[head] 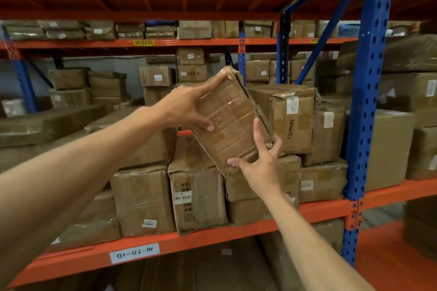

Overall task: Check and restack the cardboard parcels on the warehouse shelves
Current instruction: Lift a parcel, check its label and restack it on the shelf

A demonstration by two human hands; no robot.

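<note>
I hold a small taped cardboard parcel point(230, 118) tilted in the air in front of the middle shelf. My left hand point(186, 105) grips its upper left side, with one finger stretched to the top corner and the thumb on the front face. At the lower right corner my right hand point(260, 163) holds it, thumb under the bottom edge and fingers up along the right side. Behind it stand stacked parcels, among them a box with handwriting and a white label point(292, 117) and a barcode-labelled box point(197, 198).
The orange shelf beam point(212, 235) carries a tag reading 01-02-01. A blue upright post point(369, 106) stands on the right. More cartons fill the far rack point(156, 75) and the shelf to the right point(406, 92). A flat long carton point(47, 123) lies left.
</note>
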